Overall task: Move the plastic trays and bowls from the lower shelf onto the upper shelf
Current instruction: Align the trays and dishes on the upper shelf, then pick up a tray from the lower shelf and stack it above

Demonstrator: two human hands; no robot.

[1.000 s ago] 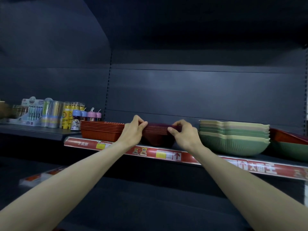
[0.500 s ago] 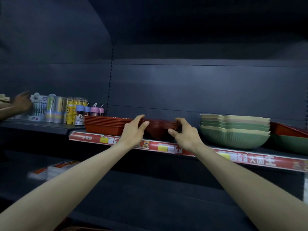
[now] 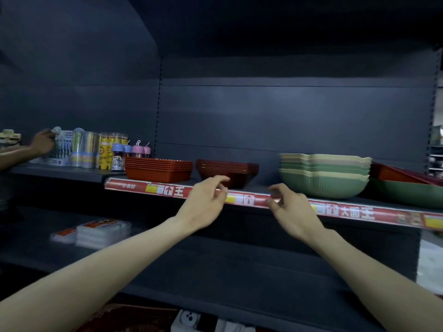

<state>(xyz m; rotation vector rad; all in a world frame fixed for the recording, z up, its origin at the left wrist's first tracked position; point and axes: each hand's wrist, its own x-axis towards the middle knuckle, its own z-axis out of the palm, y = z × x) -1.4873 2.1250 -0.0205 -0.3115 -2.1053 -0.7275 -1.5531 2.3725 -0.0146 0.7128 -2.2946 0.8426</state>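
A stack of dark red bowls (image 3: pixel 227 170) stands on the upper shelf (image 3: pixel 263 202), between a stack of orange-red trays (image 3: pixel 158 169) and a stack of green and beige bowls (image 3: pixel 323 174). My left hand (image 3: pixel 206 202) hovers just in front of the shelf's edge, fingers loosely curled, holding nothing. My right hand (image 3: pixel 287 206) hangs beside it in front of the red price strip, fingers relaxed and empty. Neither hand touches the dark red bowls.
A green tray with a red one in it (image 3: pixel 407 188) lies at the far right. Cans and small bottles (image 3: pixel 105 152) fill the left shelf, where another person's hand (image 3: pixel 43 142) reaches. White packs (image 3: pixel 100 232) lie on the lower shelf.
Both my hands let go of the dark red bowl stack and drew back toward me, below the shelf edge. The stack now rests on the upper shelf.
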